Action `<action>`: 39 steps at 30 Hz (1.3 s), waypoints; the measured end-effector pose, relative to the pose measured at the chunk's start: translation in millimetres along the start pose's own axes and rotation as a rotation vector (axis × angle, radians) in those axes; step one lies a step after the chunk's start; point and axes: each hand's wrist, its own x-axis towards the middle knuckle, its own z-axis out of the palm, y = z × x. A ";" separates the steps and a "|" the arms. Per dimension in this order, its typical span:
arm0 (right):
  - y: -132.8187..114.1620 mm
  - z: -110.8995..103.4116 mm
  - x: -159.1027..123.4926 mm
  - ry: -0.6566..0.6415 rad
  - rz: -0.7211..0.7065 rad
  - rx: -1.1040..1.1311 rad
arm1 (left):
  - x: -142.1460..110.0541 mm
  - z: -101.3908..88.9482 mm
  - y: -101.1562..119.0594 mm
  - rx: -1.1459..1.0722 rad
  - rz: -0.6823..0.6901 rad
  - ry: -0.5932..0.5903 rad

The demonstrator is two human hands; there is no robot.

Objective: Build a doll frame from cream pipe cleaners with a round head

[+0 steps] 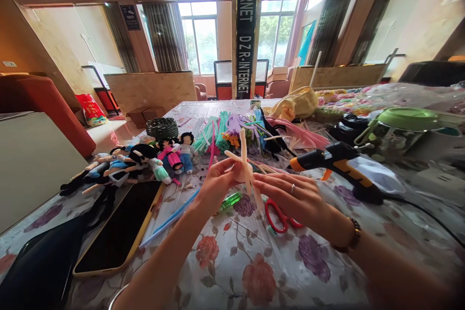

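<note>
My left hand (218, 179) is closed around a small cream figure made of twisted pipe cleaners (244, 162), held up above the table. One stem of it sticks straight up and two arms stick out sideways. My right hand (294, 198), with a ring and a bracelet, pinches the lower stem of the same figure from the right. Red-handled scissors (278, 215) lie on the flowered tablecloth (236, 256) under my right hand. A green lighter (229, 202) lies just below my left hand.
A glue gun (336, 162) with a cord lies to the right. Finished yarn dolls (160, 157) lie at the left, bundles of coloured pipe cleaners (225, 133) behind. A phone in a yellow case (121, 227), a dark tablet (39, 266) and a green-lidded jar (403, 131) also stand here.
</note>
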 end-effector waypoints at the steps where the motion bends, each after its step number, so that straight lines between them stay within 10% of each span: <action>1: 0.2 1.4 0.0 0.024 0.044 0.018 | 0.8 -0.9 0.2 0.011 0.007 0.013; 6: -2.4 10.5 6.5 0.200 0.509 0.143 | 3.1 -4.6 0.8 0.056 0.029 0.044; 12: 0.4 8.7 16.1 0.182 1.030 0.845 | 3.0 -6.1 1.0 0.067 0.033 0.040; 26: 12.0 15.7 6.1 0.210 1.352 1.226 | 3.0 -5.3 -0.2 0.034 0.007 0.004; 39: 11.4 16.5 4.3 0.148 1.304 1.191 | 3.6 -3.0 -0.6 -0.072 -0.045 -0.022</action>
